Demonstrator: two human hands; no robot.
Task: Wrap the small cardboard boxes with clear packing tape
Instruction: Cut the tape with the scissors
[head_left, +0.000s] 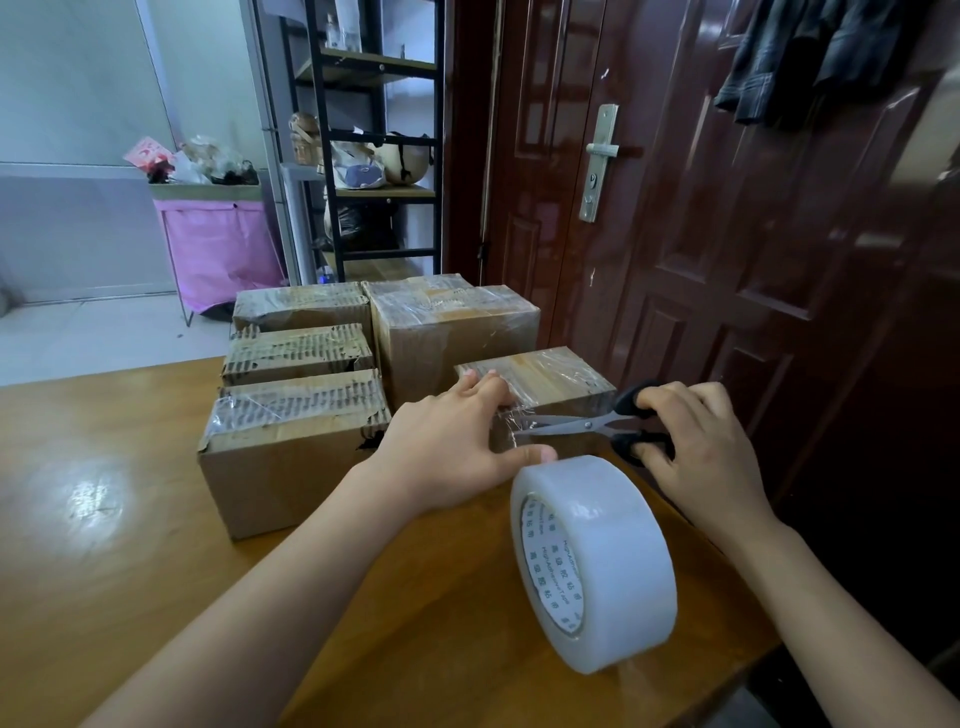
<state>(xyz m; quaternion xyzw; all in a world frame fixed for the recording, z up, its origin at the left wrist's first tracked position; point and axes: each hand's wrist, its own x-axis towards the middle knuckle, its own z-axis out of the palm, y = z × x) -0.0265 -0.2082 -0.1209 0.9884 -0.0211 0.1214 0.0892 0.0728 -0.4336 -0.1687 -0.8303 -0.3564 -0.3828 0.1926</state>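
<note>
- Firstly, the right hand (698, 441) grips the black handles of a pair of scissors (597, 423), fingers curled through and around the loops; the steel blades stand slightly apart and point left at a strip of clear tape stretched off the near face of a small box (540, 382).
- The left hand (452, 441) lies over that box's near left corner, fingers straight and together on its taped top, thumb stretched out low along the front toward the tape roll (595, 564).
- The small box sits at the right of the group on the wooden table (104, 493); shiny clear film already covers its top and wrinkles at the edge.
- The roll stands on its edge just before the box, thick and milky white; its white core carries printed lines, "High Adhesive Tape" partly legible beside characters too small to read.
- Left of the hands, three more cardboard boxes (296, 441) stand in a row going back, their tops torn to bare corrugation under glossy tape.
- A taller box (452, 327), also taped, stands behind the small one.
- A dark red door (701, 208) with a metal handle plate rises beyond the table.
</note>
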